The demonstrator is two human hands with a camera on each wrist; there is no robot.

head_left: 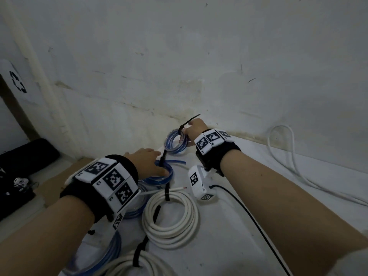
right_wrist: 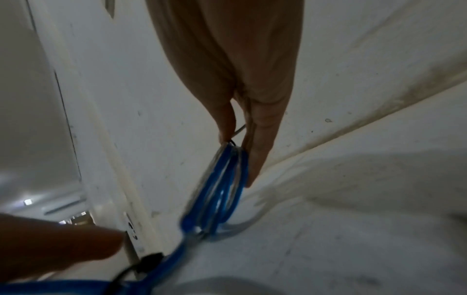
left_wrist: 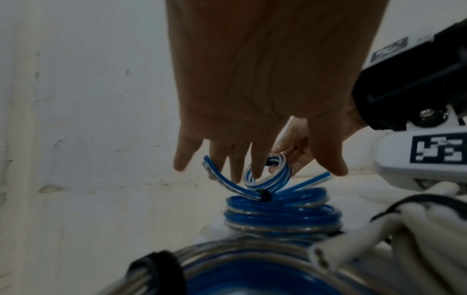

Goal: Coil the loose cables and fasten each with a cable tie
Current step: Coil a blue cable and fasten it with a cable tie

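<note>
Nearest lie tied white coils (head_left: 170,219), then the left hand (head_left: 148,163), fingers straight, resting on a tied blue coil (head_left: 160,175), and farthest the right hand (head_left: 194,129) pinches a small, light, springy blue coil (head_left: 175,143) best held at its black tie (head_left: 188,123); its fingertips are hidden.

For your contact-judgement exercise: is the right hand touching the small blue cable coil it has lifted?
Touching. The right wrist view shows the right hand pinching the top of the small blue coil between thumb and fingers, at its black cable tie.
</note>
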